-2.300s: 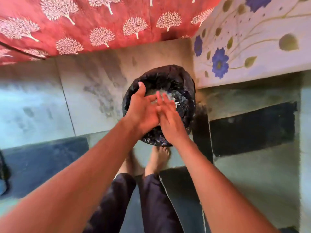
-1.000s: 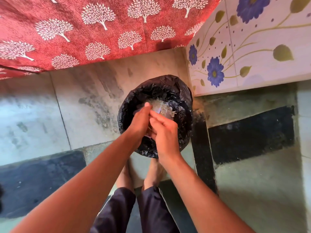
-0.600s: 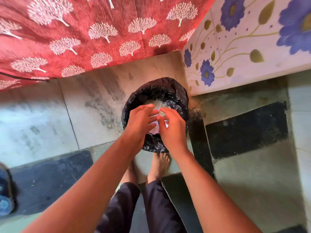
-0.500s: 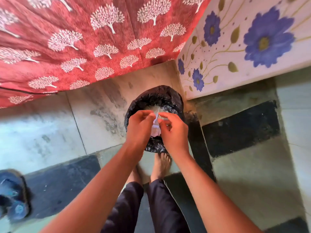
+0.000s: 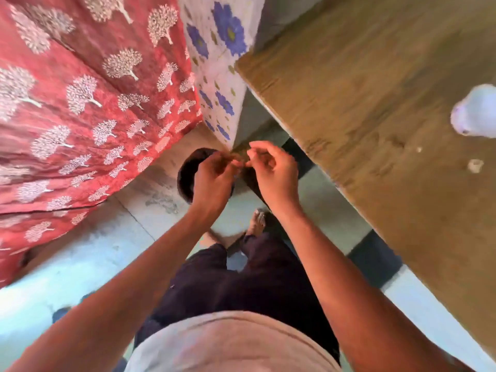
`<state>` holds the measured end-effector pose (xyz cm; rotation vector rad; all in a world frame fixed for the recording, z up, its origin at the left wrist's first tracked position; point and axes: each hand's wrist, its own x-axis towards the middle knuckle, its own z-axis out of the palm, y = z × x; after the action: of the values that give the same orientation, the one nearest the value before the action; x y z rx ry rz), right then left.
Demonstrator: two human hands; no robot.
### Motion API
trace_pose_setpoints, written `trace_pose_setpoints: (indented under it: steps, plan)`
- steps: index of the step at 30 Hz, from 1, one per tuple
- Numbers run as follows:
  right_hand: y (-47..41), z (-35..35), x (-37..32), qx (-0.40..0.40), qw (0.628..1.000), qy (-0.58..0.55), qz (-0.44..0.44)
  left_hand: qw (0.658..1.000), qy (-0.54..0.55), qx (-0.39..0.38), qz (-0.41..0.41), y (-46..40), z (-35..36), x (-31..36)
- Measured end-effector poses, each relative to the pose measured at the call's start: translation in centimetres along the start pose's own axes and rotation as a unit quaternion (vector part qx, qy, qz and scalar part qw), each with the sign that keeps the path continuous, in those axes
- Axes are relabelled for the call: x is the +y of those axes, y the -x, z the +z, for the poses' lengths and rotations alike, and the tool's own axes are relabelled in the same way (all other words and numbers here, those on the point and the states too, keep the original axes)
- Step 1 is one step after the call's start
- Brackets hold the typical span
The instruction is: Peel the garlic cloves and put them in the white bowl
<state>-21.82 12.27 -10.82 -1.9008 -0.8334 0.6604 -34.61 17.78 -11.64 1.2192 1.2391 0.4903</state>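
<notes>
My left hand [image 5: 212, 181] and my right hand [image 5: 271, 170] are raised together in front of me, fingers curled and fingertips almost touching. The frame is blurred, and I cannot tell whether anything is pinched between them. Below my left hand, the black-lined bin [image 5: 188, 175] stands on the floor, half hidden. A white bowl [image 5: 475, 114] sits at the right edge of the wooden table [image 5: 375, 103]. A small pale piece of garlic or peel [image 5: 475, 165] lies on the table just in front of the bowl.
A red cloth with white tree prints [image 5: 80, 103] hangs on the left. A wall of blue-flowered tiles [image 5: 214, 63] meets the table's far corner. My bare feet [image 5: 257, 221] stand on the grey and black tiled floor.
The view has swung up and to the right, bringing the table and bowl into sight. My hands have lifted away from the bin mouth, and the whitish scraps they held over it are out of sight.
</notes>
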Motion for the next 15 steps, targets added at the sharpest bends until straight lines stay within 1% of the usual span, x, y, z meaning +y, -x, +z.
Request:
trace_pose_setpoints:
  steps: [3, 5, 8, 10, 12, 15]
  plan:
    - [1.4, -7.3, -0.8, 0.079, 0.997, -0.003, -0.026, 0.996, -0.018, -0.056, 0.064, 2.7, 5.2, 4.0]
    - [2.2, -11.4, 0.0, 0.122, 0.992, -0.005, -0.03, 0.992, -0.031, -0.089, 0.085, 3.9, 8.8, 5.5]
    - [3.3, -17.9, 2.4, 0.186, 0.982, -0.009, 0.007, 0.978, -0.08, -0.142, 0.134, 5.0, 15.3, 7.4]
    - [3.6, -21.5, 4.4, 0.202, 0.979, 0.015, 0.017, 0.96, -0.127, -0.175, 0.177, 5.1, 19.3, 8.2]
    - [3.5, -25.1, 6.3, 0.216, 0.975, 0.05, 0.008, 0.943, -0.179, -0.183, 0.212, 5.0, 23.5, 9.1]
    - [2.8, -29.2, 9.6, 0.214, 0.968, 0.128, -0.022, 0.92, -0.238, -0.157, 0.269, 3.6, 28.7, 9.4]
